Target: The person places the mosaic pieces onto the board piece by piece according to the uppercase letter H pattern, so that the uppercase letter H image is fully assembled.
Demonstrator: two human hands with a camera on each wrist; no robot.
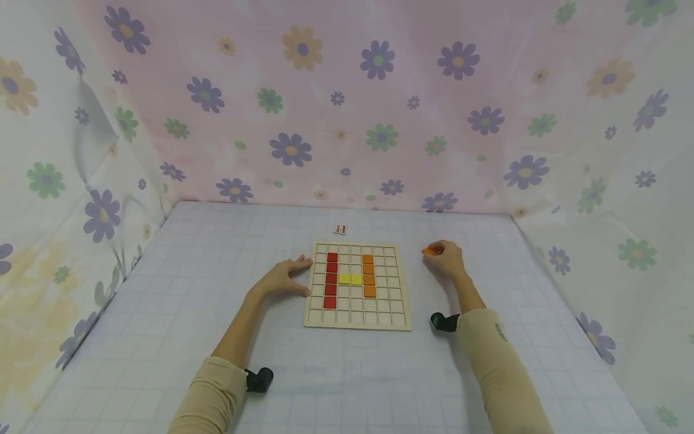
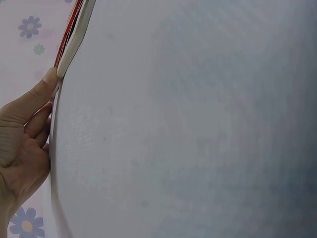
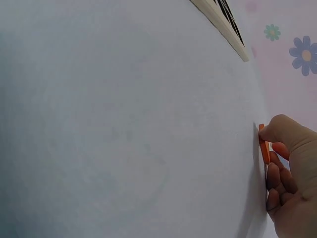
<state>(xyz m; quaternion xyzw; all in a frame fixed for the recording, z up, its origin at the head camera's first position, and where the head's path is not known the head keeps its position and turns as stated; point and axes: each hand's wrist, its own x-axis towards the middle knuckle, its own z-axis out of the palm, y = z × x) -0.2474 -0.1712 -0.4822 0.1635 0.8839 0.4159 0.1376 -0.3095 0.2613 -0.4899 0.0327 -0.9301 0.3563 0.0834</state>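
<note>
A wooden grid board (image 1: 386, 317) lies flat on the table, seen in the head view. Several red tiles (image 1: 331, 278) form a column on its left side, and a shorter orange column (image 1: 369, 279) stands right of them. Two yellow tiles (image 1: 349, 279) bridge the columns. My left hand (image 1: 283, 278) rests at the board's left edge, thumb and fingers spread, thumb tip right at the rim. To the right of the board, my right hand (image 1: 447, 260) pinches an orange tile (image 3: 264, 144) between thumb and fingers, close over the table.
A small printed card (image 1: 340, 229) lies behind the board. Flowered cloth (image 1: 347, 120) walls in the table at the back and sides. Black wrist cameras stick out from the left sleeve (image 1: 214, 392) and the right sleeve (image 1: 501, 367).
</note>
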